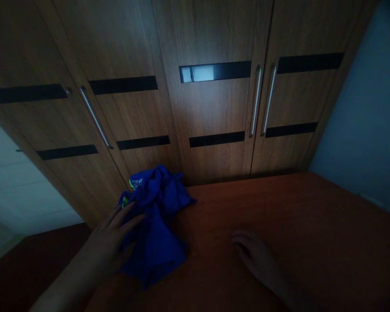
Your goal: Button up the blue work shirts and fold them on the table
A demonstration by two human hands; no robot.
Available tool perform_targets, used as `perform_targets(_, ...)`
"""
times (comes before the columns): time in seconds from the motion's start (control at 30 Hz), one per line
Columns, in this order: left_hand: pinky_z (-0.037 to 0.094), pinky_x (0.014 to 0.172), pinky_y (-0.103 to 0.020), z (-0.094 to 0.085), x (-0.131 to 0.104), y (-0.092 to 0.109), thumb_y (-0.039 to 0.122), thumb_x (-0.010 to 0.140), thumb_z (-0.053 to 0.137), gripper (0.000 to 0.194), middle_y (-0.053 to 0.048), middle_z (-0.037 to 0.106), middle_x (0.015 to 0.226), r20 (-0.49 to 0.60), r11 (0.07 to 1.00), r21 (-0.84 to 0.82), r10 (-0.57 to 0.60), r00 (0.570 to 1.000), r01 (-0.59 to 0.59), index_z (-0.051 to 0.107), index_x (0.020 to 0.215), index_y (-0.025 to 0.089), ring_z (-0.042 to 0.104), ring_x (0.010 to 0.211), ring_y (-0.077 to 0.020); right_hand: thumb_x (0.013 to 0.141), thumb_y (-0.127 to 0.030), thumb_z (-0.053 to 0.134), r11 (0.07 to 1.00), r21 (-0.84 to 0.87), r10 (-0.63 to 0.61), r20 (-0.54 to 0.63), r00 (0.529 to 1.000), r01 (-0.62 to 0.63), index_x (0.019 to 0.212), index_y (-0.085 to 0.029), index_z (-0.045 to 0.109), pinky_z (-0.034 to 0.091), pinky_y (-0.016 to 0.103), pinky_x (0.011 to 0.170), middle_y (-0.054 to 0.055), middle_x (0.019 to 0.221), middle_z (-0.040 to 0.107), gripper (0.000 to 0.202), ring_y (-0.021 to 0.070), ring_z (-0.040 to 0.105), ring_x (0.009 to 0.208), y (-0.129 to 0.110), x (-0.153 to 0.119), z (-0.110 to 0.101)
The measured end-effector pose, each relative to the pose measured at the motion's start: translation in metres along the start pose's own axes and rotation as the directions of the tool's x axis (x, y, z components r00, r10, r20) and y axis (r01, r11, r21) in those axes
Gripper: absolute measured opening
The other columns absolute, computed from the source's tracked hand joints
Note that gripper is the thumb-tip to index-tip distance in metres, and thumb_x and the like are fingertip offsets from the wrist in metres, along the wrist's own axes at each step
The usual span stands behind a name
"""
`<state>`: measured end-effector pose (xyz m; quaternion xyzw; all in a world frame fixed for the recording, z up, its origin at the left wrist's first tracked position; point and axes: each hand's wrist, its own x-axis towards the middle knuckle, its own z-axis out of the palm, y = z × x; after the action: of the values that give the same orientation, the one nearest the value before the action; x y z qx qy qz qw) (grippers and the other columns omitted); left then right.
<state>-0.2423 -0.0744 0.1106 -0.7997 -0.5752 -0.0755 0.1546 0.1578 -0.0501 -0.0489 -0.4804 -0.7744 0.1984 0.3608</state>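
Nearest, at the lower left of the frame, a bare forearm reaches up to the left hand, which lies along the left edge of a blue cloth. Its grip is wide, the fingers parted and pointing toward the upper right, with the thumb side set lower down. The light is dim, so I can't fairly say whether the fingertips press on the fabric or sit just above it.

Right of bottom centre, the right hand is low over the bare surface, well apart from the cloth. Its grip is loosely curled, with a narrow gap between thumb and fingers and nothing visible in it.

The blue cloth lies crumpled left of centre, spread flatter toward the bottom and bunched into folds at its far end. Bright green trim and a patch of pale print show at its upper left. Under it is a reddish-brown desk, filling much of the lower right.

Behind the desk rises a wooden wardrobe with 4 door panels, 8 black strips and 3 long metal handles. A window-like reflection shines in an upper strip. A bluish wall closes the right side.
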Motion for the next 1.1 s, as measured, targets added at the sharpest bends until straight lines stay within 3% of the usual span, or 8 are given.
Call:
perform_targets(0.1,0.034,0.103,-0.06,0.001,0.006,0.044,0.026,0.076,0.055,0.046,-0.012,0.044,0.142,-0.109,0.997,0.007,-0.069,0.992,0.071,0.061,0.122,0.024,0.034,0.133,-0.0377,0.082,-0.017,0.048,0.997,0.056,0.064,-0.028,0.998,-0.062,0.1,-0.024,0.067,0.044,0.042,0.097,0.006,0.108,0.067,0.028,0.0207,0.059,0.104,-0.002,0.003,0.0)
perform_targets(0.23,0.038,0.105,-0.048,0.009,0.023,0.119,0.021,0.082,0.049,0.04,-0.006,0.051,0.137,-0.127,0.958,-0.287,-0.013,0.992,-0.024,0.061,0.119,0.025,0.042,0.129,-0.0271,0.083,-0.024,0.048,0.963,0.227,0.146,0.002,0.989,-0.143,0.102,-0.023,0.066,0.05,0.037,0.089,0.008,0.108,0.067,0.026,0.0199,0.063,0.097,-0.013,0.014,0.0)
perform_targets(0.33,0.044,0.099,-0.04,0.019,0.043,0.161,0.016,0.081,0.047,0.038,-0.005,0.06,0.124,-0.08,0.806,-0.588,0.026,0.996,-0.069,0.063,0.114,0.027,0.055,0.114,-0.0223,0.086,-0.031,0.047,0.926,0.347,0.151,0.018,0.988,-0.147,0.101,-0.023,0.066,0.051,0.034,0.084,0.007,0.106,0.068,0.025,0.0189,0.065,0.093,-0.027,0.033,-0.002)
perform_targets(0.43,0.048,0.082,-0.032,0.041,0.067,0.187,0.019,0.082,0.047,0.026,-0.005,0.069,0.097,-0.027,0.603,-0.797,0.003,1.0,-0.024,0.068,0.097,0.025,0.063,0.089,-0.02,0.088,-0.039,0.046,0.911,0.396,0.148,-0.049,0.988,-0.117,0.098,-0.022,0.065,0.048,0.033,0.085,0.007,0.1,0.069,0.028,0.0195,0.064,0.094,-0.035,0.056,-0.001)
perform_targets(0.63,0.038,0.057,-0.023,0.117,0.101,0.219,0.032,0.086,0.042,0.027,0.0,0.057,0.064,0.136,0.168,-0.973,-0.142,0.98,0.159,0.056,0.068,0.017,0.053,0.061,-0.0138,0.092,-0.046,0.032,0.91,0.379,0.222,-0.098,0.97,-0.17,0.068,-0.019,0.056,0.043,0.025,0.057,0.002,0.063,0.061,0.043,0.0156,0.057,0.061,-0.015,0.076,0.021)
perform_targets(0.7,0.037,0.055,-0.023,0.138,0.102,0.225,0.032,0.085,0.042,0.028,0.001,0.053,0.06,0.161,0.13,-0.975,-0.154,0.975,0.182,0.052,0.064,0.018,0.05,0.058,-0.013,0.092,-0.046,0.031,0.926,0.326,0.227,-0.087,0.97,-0.188,0.066,-0.019,0.054,0.041,0.025,0.056,0.002,0.06,0.059,0.044,0.015,0.055,0.058,-0.006,0.072,0.028)
perform_targets(0.8,0.036,0.056,-0.023,0.152,0.096,0.228,0.032,0.085,0.042,0.028,0.001,0.052,0.059,0.156,0.137,-0.975,-0.143,0.977,0.176,0.051,0.063,0.018,0.049,0.058,-0.0129,0.092,-0.044,0.032,0.946,0.276,0.191,-0.054,0.98,-0.169,0.068,-0.019,0.056,0.042,0.025,0.06,0.003,0.065,0.062,0.042,0.0157,0.058,0.064,-0.001,0.065,0.031)
perform_targets(1.1,0.035,0.055,-0.022,0.151,0.089,0.228,0.032,0.085,0.042,0.027,0.002,0.049,0.061,0.159,0.115,-0.978,-0.115,0.981,0.172,0.049,0.063,0.018,0.046,0.058,-0.0118,0.095,-0.04,0.028,0.983,0.104,0.155,-0.031,0.987,-0.151,0.069,-0.02,0.057,0.04,0.025,0.061,0.003,0.066,0.064,0.044,0.0144,0.059,0.062,-0.006,0.059,0.023)
